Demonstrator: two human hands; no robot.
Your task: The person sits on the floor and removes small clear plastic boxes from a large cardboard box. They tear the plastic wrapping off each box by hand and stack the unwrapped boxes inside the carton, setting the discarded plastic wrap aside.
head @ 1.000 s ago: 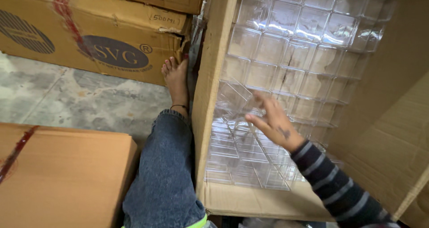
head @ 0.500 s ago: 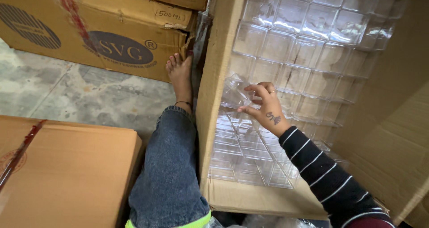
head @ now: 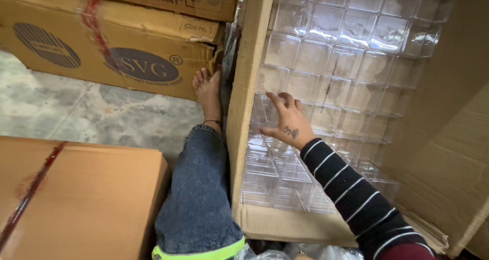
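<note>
Head view looks down into a large cardboard box [head: 433, 153] lying open on the floor, packed with rows of clear plastic containers [head: 346, 51]. Only the right hand [head: 288, 125] shows, in a black striped sleeve [head: 351, 188]; the left hand is out of view. Its fingers [head: 277, 102] are spread open and lie flat against the containers near the box's left wall, gripping nothing that can be seen. The containers nearest the fingers lie directly under and just ahead of them, in rows running away from the person toward the far end of the box. They are transparent, square-edged and glossy, so single outlines are hard to tell apart. Left of the box wall, a leg in jeans [head: 198, 199] stretches out, its bare foot [head: 209, 89] touching a printed brown carton [head: 112, 46].
</note>
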